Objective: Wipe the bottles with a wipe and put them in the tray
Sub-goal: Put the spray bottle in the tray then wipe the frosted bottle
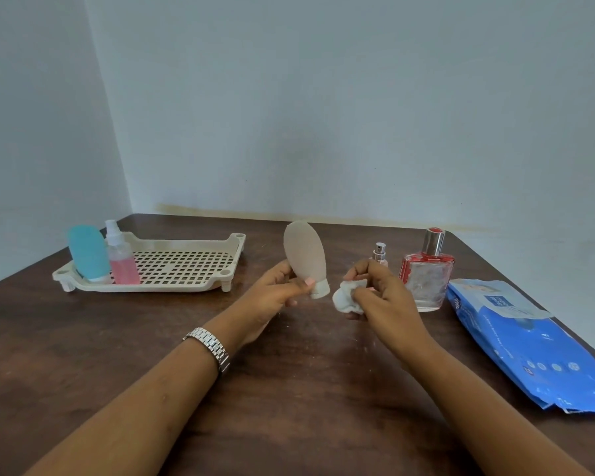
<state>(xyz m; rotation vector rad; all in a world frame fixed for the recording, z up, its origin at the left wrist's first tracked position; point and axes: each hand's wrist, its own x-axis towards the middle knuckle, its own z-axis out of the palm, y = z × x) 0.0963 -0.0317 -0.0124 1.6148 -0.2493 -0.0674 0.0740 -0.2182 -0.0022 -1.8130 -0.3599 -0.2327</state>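
Observation:
My left hand (275,291) grips a beige squeeze bottle (304,253) near its white cap, cap end down and tilted right, above the table's middle. Just to its right, my right hand (382,294) holds a crumpled white wipe (347,298), a small gap from the cap. The beige slotted tray (186,266) sits at the back left; a teal squeeze bottle (88,252) and a pink spray bottle (121,257) stand at its left end. A small spray bottle (379,252) and a square glass perfume bottle (426,274) stand behind my right hand.
A blue pack of wipes (529,341) lies at the right, near the table's right edge. The dark wooden table (83,338) meets grey walls at the back and left. A metal watch (212,348) is on my left wrist.

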